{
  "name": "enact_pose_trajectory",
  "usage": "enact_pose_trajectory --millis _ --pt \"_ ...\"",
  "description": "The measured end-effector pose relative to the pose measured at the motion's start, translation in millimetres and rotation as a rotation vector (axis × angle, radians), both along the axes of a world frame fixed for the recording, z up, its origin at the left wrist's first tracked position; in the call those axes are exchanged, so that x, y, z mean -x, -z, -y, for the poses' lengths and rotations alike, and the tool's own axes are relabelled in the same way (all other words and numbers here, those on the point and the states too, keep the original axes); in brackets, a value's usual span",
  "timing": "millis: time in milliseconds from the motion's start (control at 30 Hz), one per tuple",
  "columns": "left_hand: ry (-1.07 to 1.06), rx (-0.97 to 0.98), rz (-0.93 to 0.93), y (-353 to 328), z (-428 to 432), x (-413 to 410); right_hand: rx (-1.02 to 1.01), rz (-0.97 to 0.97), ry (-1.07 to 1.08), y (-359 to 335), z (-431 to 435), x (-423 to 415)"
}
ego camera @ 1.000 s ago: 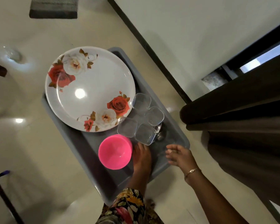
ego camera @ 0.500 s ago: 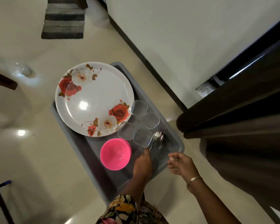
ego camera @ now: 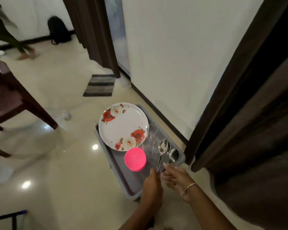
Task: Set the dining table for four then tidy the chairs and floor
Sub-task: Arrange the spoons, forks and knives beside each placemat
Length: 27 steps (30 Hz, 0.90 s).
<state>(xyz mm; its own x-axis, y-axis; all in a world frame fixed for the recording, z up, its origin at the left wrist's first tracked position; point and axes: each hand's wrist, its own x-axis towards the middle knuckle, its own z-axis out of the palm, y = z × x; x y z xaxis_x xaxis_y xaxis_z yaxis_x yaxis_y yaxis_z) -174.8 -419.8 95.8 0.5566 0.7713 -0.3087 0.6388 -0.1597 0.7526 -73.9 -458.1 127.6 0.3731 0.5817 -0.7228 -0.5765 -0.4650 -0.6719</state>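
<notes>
– Glossy cream floor (ego camera: 56, 163) runs through the whole room. What stands at the far left?
– A dark wooden chair (ego camera: 12, 100), cut off by the edge. Beyond it, at the top, another person's legs (ego camera: 15, 40) show as a blur, and a black backpack (ego camera: 58, 30) sits at the foot of the far wall.
– And toward the middle?
– A small clear thing (ego camera: 66, 114), too blurred to name, lies on the floor near the chair leg. Farther back a grey striped mat (ego camera: 99, 85) lies before a doorway.
– Where is the tableware?
– In a grey tray (ego camera: 121, 173) on the floor, beside the white wall (ego camera: 173, 55). A rose-printed plate (ego camera: 123, 127) covers its far end and overhangs the rim. A pink bowl (ego camera: 135, 159) sits just nearer than the plate, and clear glasses (ego camera: 152, 138) stand at the plate's right.
– What do the hands do?
– The person's left hand (ego camera: 152, 185) is curled round the handles of the spoons (ego camera: 164, 147), whose bowls point away and show in front of the glasses. The right hand (ego camera: 175, 178), a bracelet (ego camera: 191, 185) at its wrist, has its fingers stretched and loosely apart, tips close by the handles; whether they touch cannot be told.
– And the far right?
– A dark brown curtain (ego camera: 256, 138) hangs down to the floor.
</notes>
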Motion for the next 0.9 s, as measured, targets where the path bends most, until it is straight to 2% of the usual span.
enact_pose_trajectory --millis 167,233,367,467,600,667,900 --pt "-0.111 -0.122 0.164 -61.4 6.9 52.8 -0.253 -0.034 0.133 -54.1 -37.1 55.3" --pt "-0.197 -0.177 0.217 -72.4 -0.6 74.6 -0.307 -0.048 0.091 -71.2 -51.0 79.5" --pt "-0.287 -0.135 0.289 -93.7 -24.6 117.7 -0.369 -0.054 -0.027 -89.3 -86.1 125.8" --pt "-0.387 -0.053 0.371 -98.7 -52.0 156.7 -0.395 -0.009 -0.173 -93.2 -120.9 164.4" --pt "-0.534 0.191 0.489 -103.1 -103.9 229.5 -0.401 0.076 -0.415 -87.8 -175.1 234.1" --pt "-0.598 0.246 0.523 -107.4 -136.0 272.5 -0.397 0.108 -0.528 -87.4 -206.1 277.5" --pt "-0.814 0.163 0.643 -125.0 -225.3 387.4 -0.453 0.080 -0.901 -107.2 -308.1 394.3"
